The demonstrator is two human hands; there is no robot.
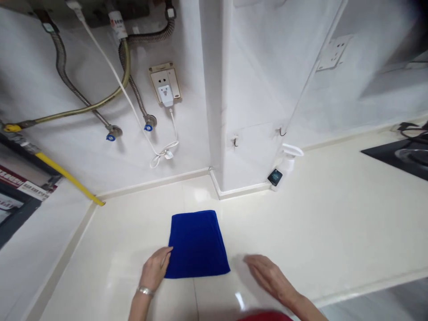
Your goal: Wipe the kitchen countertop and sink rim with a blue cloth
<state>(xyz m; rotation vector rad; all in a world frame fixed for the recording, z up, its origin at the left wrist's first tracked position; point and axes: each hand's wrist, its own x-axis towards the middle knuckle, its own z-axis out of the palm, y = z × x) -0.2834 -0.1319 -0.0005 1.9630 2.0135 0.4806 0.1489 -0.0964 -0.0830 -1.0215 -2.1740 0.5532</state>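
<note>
A square blue cloth [198, 243] lies flat on the cream countertop, a little narrower at its far edge. At its left side is my left hand [155, 269], with a silver bracelet on the wrist. The fingertips are drawn together on the cloth's left edge, and part of the grip is hidden behind the hand. My right hand [267, 275] hovers over the counter to the right of the cloth, apart from it. Its fingers are stretched out side by side and slightly bent, with nothing in them.
A white spray bottle [286, 167] with a dark label stands by the pillar [254, 89]. Hoses and blue-handled valves [148, 127] line the left wall, beside a plugged-in socket [165, 84]. A yellow pipe [68, 176] meets the counter [321, 223] at left. A black hob [408, 156] sits at right.
</note>
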